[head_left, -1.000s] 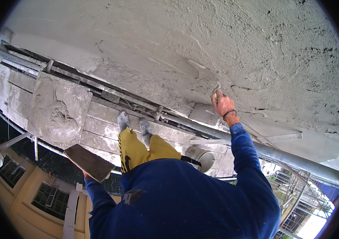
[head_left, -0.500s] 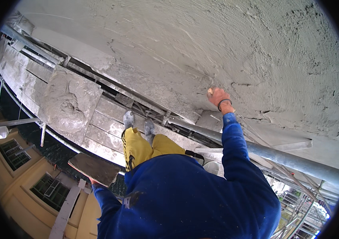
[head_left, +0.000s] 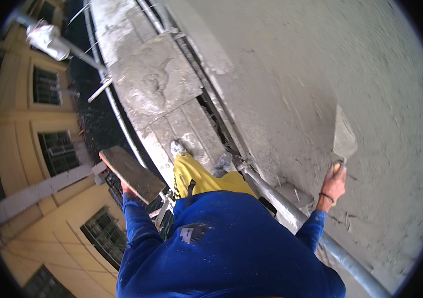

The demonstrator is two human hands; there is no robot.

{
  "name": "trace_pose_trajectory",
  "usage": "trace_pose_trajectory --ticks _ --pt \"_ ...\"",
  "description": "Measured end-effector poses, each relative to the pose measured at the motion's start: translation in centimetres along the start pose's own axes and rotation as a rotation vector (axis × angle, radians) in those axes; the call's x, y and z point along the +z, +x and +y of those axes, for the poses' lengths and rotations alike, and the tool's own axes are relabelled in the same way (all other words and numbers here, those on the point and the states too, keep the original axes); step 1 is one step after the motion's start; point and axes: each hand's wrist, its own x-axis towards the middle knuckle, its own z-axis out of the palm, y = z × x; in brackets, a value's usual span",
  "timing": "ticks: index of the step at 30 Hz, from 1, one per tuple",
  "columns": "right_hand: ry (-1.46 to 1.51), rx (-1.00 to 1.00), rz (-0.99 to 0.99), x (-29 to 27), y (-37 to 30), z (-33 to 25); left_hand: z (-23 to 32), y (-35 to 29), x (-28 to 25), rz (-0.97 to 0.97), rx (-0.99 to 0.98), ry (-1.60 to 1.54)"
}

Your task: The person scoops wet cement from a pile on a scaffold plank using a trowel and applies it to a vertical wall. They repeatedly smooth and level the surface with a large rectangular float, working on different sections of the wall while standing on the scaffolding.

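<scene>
My right hand (head_left: 334, 186) grips the wooden handle of a pointed trowel (head_left: 344, 136). Its pale, mortar-smeared blade lies close to the grey plastered wall (head_left: 281, 84); whether it touches cannot be told. On the other side, my left hand (head_left: 127, 189) holds a flat rectangular plasterer's hawk (head_left: 134, 174) with a reddish edge. Most of those fingers are hidden beneath the board. A thin grey film coats the hawk's top, and no heap of mortar shows on it.
A mortar-covered board (head_left: 147, 74) lies on the scaffold planks (head_left: 194, 126) beyond my feet. A steel tube (head_left: 291, 211) runs between me and the wall. At left are a guard rail (head_left: 117, 116), a white bag (head_left: 48, 40) on a pole and a yellow building (head_left: 17, 186).
My view has swung round, and my body is turned along the planks. My right hand has moved right along the wall, bringing the trowel blade into sight. The left still holds the hawk.
</scene>
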Motion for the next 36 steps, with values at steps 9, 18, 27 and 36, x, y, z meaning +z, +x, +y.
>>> trace_pose_trajectory --ticks 9,18,27,36 --pt "0.667 -0.430 0.106 -7.9 3.1 -24.1 3.7 6.3 1.9 0.024 0.080 -0.153" --pt "1.242 -0.857 -0.286 -6.0 2.3 -53.7 5.1 10.7 1.9 0.152 0.003 -0.320" --pt "1.136 -0.953 -0.842 3.2 2.6 -80.9 5.8 12.9 2.5 0.203 -0.019 -0.339" --pt "1.017 -0.219 -1.585 12.5 -3.6 -86.3 2.7 22.2 6.8 0.321 -0.118 -0.269"
